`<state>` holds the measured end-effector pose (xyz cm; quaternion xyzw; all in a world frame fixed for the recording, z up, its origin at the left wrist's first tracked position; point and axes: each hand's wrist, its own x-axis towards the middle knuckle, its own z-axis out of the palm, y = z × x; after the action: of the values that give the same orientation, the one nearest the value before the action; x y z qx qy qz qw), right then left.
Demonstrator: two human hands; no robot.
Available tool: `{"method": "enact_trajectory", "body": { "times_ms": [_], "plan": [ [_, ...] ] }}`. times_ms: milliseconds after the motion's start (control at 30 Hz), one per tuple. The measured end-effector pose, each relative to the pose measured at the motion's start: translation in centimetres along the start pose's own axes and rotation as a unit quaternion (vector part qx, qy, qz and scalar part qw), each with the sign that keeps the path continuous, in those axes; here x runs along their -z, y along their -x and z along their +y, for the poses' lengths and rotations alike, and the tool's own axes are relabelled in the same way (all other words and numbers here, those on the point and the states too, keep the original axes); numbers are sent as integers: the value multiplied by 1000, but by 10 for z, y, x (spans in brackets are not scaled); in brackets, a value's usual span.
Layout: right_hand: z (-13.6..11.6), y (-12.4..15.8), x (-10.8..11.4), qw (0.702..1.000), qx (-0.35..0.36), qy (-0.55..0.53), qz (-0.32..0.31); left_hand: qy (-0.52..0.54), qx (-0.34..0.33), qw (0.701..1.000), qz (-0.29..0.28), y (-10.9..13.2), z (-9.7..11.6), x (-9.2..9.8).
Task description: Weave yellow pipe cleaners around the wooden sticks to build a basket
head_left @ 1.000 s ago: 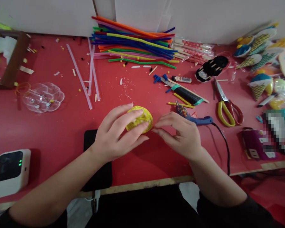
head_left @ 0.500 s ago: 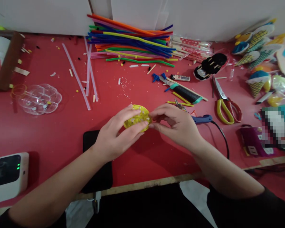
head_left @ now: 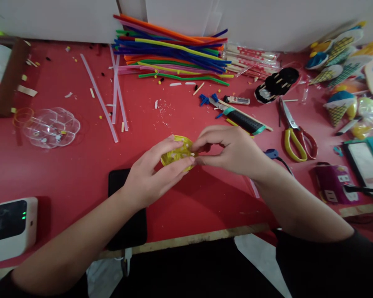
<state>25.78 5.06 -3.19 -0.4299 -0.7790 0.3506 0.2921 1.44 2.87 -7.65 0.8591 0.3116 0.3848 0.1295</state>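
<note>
A small round yellow piece (head_left: pixel 178 155), dotted with whitish bits, is held between the thumb and fingers of my left hand (head_left: pixel 147 176). At its right edge my right hand (head_left: pixel 231 151) is closed in a pinch, thumb and fingertips against the rim. A tiny pale tip shows between the two hands' fingertips; whether my right fingers grip it or the rim cannot be made out. Under my left wrist lies a black phone-like slab (head_left: pixel 133 231). A blue-handled corded tool (head_left: pixel 271 154) is partly hidden behind my right hand.
Coloured pipe cleaners (head_left: pixel 174 51) lie along the back. To the right are cutting pliers (head_left: pixel 244 120), scissors (head_left: pixel 294 136), a black craft figure (head_left: pixel 276 85) and a purple box (head_left: pixel 335 184). Pink sticks (head_left: pixel 99 97) and a clear flower-shaped tray (head_left: pixel 54 128) lie left, near a white device (head_left: pixel 12 229).
My right hand has shifted slightly up, its fingers arching more above the rim. A pink stick now shows beneath my right wrist. The yellow piece stays in my left hand, nearly in place.
</note>
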Motion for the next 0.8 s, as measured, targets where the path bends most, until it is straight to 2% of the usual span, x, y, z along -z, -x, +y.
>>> {"method": "enact_trajectory", "body": {
  "times_ms": [167, 467, 633, 800],
  "plan": [
    [-6, -5, 1, 1000, -19, 7, -23, 31, 12, 999, 0, 0, 0, 0],
    [-13, -2, -6, 995, -81, -45, -32, 2, -14, 1000, -10, -1, -1, 3],
    [-12, 8, -21, 991, -102, -76, 38, 0, -31, 1000, 6, 0, -4, 0],
    [-3, 19, -42, 965, -165, -172, 107, -10, -49, 999, 13, -1, -5, -2]
  ]
}}
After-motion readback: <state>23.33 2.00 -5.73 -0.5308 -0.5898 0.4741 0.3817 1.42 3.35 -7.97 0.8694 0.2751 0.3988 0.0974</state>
